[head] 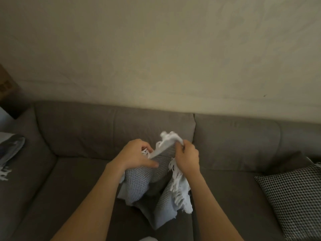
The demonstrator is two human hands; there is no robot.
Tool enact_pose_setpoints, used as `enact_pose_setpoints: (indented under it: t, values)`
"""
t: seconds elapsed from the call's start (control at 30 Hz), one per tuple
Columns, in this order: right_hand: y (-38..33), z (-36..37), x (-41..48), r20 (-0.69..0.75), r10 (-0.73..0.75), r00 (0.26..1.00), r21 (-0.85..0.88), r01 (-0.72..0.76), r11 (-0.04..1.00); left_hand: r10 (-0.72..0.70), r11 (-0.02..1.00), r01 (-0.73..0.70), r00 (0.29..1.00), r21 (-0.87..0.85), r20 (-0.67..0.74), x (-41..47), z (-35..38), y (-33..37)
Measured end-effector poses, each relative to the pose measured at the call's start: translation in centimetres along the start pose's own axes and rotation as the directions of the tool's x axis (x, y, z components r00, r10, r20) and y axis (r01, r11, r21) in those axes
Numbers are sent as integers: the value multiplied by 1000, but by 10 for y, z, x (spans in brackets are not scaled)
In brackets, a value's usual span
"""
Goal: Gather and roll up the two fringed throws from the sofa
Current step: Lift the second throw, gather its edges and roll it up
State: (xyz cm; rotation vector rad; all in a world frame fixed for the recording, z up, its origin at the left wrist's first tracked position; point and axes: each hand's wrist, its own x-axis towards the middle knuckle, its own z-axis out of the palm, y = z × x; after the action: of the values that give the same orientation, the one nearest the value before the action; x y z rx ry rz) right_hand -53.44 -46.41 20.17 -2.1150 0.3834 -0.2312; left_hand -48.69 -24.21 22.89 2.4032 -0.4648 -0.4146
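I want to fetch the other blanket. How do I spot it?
Find the grey-brown sofa under the pale wall. At its far left end lies a bunched grey throw with white fringe. Nobody touches it; the left hand and right hand hold its twin.

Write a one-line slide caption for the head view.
Left hand and right hand grip a grey fringed throw over the sofa; a second throw lies far left.
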Motion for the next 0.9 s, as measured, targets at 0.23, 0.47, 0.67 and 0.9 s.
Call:
enact_pose_setpoints:
  t: [0.23, 0.47, 0.67, 0.9]
  values:
    - [1, -18, 3, -317, 351, 881, 324, -248, 913, -86, 996, 83, 990, -29, -108, -2, 16, -8]
    - [8, -23, -6, -376, 466, 801, 508, -242, 826, -214, 970, 242, 895, 23, -391, -3, 30, -1]
    - [10, -41, -12, -454, 449, 769, 602, -107, 792, -338, 934, 358, 865, -15, -372, -8, 39, 2]
    - [17, -48, 0, -192, 358, 914, 360, -274, 892, -380, 754, 335, 924, -565, 40, -11, 40, 30]
